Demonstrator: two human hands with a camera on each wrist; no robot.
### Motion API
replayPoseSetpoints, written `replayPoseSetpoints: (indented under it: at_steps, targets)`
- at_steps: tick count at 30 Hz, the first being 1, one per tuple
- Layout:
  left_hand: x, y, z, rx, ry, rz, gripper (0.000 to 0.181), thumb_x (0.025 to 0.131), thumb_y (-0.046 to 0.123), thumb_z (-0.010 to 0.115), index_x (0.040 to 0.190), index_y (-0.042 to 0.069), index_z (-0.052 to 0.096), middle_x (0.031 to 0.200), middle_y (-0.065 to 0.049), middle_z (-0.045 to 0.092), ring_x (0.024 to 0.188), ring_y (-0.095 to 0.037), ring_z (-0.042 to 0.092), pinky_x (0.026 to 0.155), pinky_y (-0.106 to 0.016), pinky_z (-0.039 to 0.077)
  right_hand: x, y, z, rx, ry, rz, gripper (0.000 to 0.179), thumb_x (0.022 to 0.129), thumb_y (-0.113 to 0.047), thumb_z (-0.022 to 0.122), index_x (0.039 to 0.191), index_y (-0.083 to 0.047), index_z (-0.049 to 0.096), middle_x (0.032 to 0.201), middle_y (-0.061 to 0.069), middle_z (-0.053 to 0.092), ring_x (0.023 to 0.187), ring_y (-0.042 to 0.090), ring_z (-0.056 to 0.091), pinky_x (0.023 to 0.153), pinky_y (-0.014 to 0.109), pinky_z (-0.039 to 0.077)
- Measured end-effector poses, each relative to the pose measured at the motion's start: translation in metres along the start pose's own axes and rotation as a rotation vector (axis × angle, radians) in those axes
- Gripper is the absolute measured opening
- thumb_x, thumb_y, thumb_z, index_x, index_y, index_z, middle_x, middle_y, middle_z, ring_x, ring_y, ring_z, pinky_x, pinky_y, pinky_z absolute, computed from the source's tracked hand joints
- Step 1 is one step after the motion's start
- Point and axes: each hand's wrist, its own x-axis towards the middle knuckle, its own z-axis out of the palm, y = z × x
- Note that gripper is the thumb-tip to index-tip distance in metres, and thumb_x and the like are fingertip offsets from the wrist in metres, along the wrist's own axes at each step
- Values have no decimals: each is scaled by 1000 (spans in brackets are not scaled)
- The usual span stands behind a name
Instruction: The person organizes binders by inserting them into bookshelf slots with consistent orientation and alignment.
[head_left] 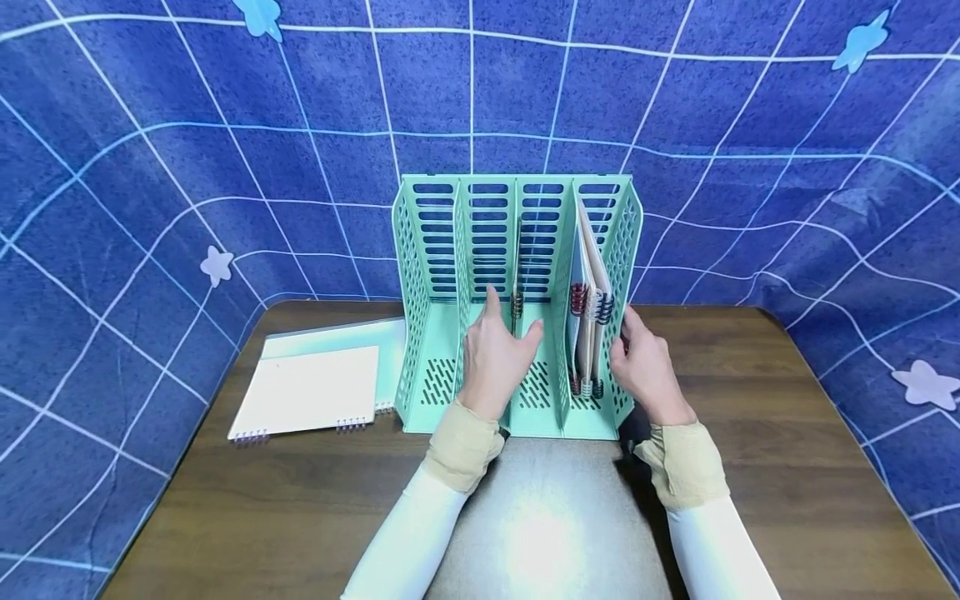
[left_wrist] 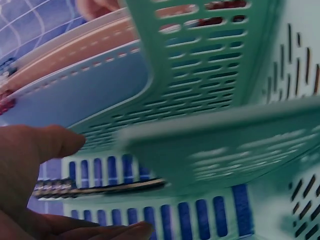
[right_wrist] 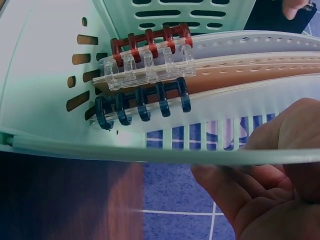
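- Here, we see a mint-green file organizer [head_left: 546, 321] standing on the wooden surface [head_left: 780, 433].
- We find the left grip [head_left: 495, 354] wide, thumb and fingers spread on either side of a dark-covered notebook [head_left: 517, 306]; whether they touch it, we cannot tell.
- That notebook stands on edge by the middle divider [left_wrist: 225, 145], though we cannot tell on which side.
- We see the right grip [head_left: 647, 367] narrow, pinching the organizer's right wall [head_left: 627, 233], thumb inside, fingers outside.
- In the rightmost compartment we count three ring-bound notebooks [head_left: 587, 333] with red, clear and dark-blue bindings.
- Left of the organizer, we see a white notebook [head_left: 315, 387] overlapping a light-blue notebook [head_left: 392, 354].
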Motion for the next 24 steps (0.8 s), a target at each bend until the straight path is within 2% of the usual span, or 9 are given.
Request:
replayPoseSetpoints:
  at_steps: [4, 6, 11, 13, 15, 16, 17, 18, 24]
  targets:
    - [-2, 6, -13, -12, -45, 2, 102, 89, 47, 76, 162, -1, 23, 140, -26, 60, 46, -19, 52, 49, -33, 50, 0, 0, -1, 2, 0, -3, 49, 97, -1, 52, 146, -8, 49, 114, 19, 73, 63, 30, 61, 55, 40, 48]
    - [-2, 9, -19, -18, -50, 10, 102, 88, 47, 77, 161, -1, 24, 154, -24, 48, 49, -19, 55, 57, -36, 55, 0, -1, -1, 4, 1, -7, 49, 97, -1, 52, 146, -8, 50, 113, 19, 74, 63, 30, 61, 55, 40, 48]
    - [-4, 14, -32, -36, -75, 33, 100, 89, 46, 74, 162, 1, 23, 162, -20, 38, 60, -24, 59, 78, -44, 58, 0, -1, -1, -2, 10, -12, 46, 97, -2, 53, 143, -8, 51, 111, 18, 74, 63, 30, 61, 56, 42, 49]
    - [-5, 15, -37, -50, -95, 30, 100, 90, 46, 73, 164, 5, 19, 146, -24, 56, 58, -26, 56, 73, -44, 57, 0, -1, -1, -5, 13, -14, 45, 97, -2, 53, 142, -8, 51, 109, 18, 74, 63, 30, 61, 56, 42, 48]
    - [-6, 15, -42, -64, -109, 31, 100, 91, 45, 72, 165, 8, 16, 119, -22, 66, 58, -27, 52, 69, -44, 54, 0, -1, -1, -7, 13, -16, 46, 97, -2, 53, 142, -8, 51, 108, 18, 74, 62, 30, 60, 56, 42, 48]
    - [-7, 15, -45, -63, -108, 37, 100, 91, 45, 73, 165, 9, 16, 104, -20, 66, 61, -27, 52, 72, -43, 54, 0, -1, -1, -8, 13, -17, 46, 97, -2, 52, 142, -7, 51, 107, 19, 74, 62, 30, 60, 55, 42, 48]
    - [-7, 15, -48, -56, -104, 44, 99, 91, 45, 73, 165, 10, 17, 101, -19, 66, 69, -25, 56, 77, -43, 55, 0, 0, -1, -10, 13, -19, 45, 97, -2, 52, 142, -7, 51, 106, 19, 74, 62, 30, 60, 55, 42, 48]
    - [-8, 15, -51, -59, -110, 47, 97, 92, 44, 72, 165, 11, 18, 89, -17, 63, 65, -27, 54, 72, -43, 54, -1, -1, -1, -11, 14, -20, 45, 97, -2, 52, 141, -7, 52, 104, 19, 73, 62, 30, 60, 55, 42, 48]
    - [-12, 16, -76, -32, -126, 93, 89, 92, 40, 73, 164, 12, 27, 83, -17, 63, 57, -26, 46, 64, -43, 50, -1, -1, -1, -20, 25, -27, 39, 96, -1, 52, 135, -6, 54, 94, 16, 71, 63, 32, 58, 56, 44, 48]
